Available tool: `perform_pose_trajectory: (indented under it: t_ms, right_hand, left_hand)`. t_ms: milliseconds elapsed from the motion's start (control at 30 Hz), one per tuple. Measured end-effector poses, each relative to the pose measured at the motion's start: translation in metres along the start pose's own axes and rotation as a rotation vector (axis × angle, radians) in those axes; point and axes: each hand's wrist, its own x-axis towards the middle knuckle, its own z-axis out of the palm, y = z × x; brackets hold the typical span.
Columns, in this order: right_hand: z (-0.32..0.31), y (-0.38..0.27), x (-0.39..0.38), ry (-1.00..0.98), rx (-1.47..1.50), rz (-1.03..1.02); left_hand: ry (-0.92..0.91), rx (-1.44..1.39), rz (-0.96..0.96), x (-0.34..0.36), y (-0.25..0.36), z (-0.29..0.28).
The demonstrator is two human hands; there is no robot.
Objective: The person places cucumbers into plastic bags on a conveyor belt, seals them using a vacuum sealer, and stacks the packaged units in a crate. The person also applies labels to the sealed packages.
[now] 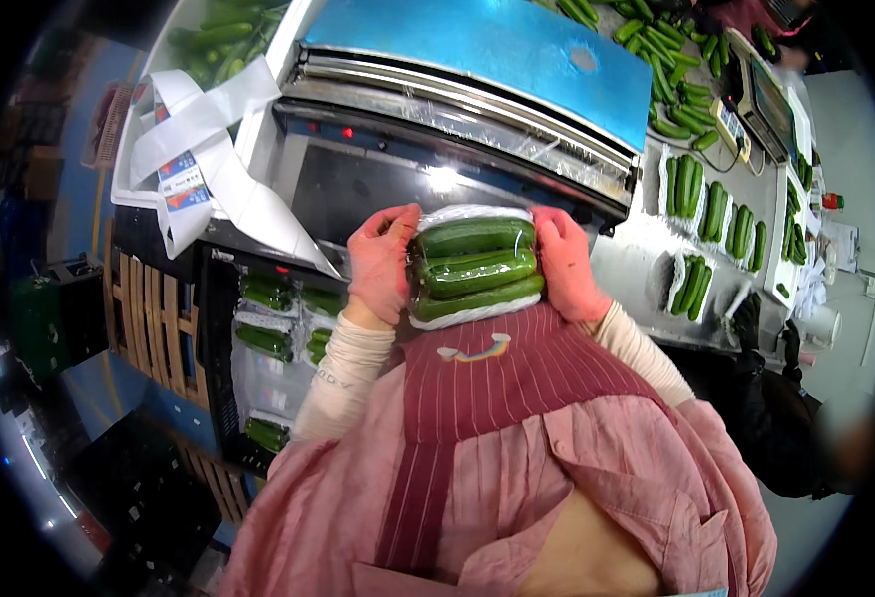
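A film-wrapped cucumber pack (pixel 477 271) is resting between the two hands. The left hand (pixel 380 257) is pinching its left edge, while the right hand (pixel 566 263) is holding its right edge. Beyond both hands, a blue-topped wrapping machine (pixel 477 48) is standing; right of the right hand, more cucumbers (pixel 684 187) are lying on the bench (pixel 642 264).

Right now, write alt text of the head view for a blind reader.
A person's left hand and right hand hold a clear-wrapped pack of cucumbers by its sides, before a blue-topped machine. More cucumbers lie on a metal table to the right; a white paper strip trails at left.
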Motion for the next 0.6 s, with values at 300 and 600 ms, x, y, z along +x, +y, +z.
perform_pose_trajectory:
  t_ms: [300, 600]
  right_hand:
    - [-0.009, -0.007, 0.001, -0.322, -0.325, -0.055]
    - [-0.015, -0.015, -0.006, -0.555, -0.315, -0.139]
  left_hand:
    - [-0.217, 0.577, 0.25, -0.028, -0.01, -0.05]
    - [-0.781, 0.642, -0.103, -0.065, 0.028, 0.011]
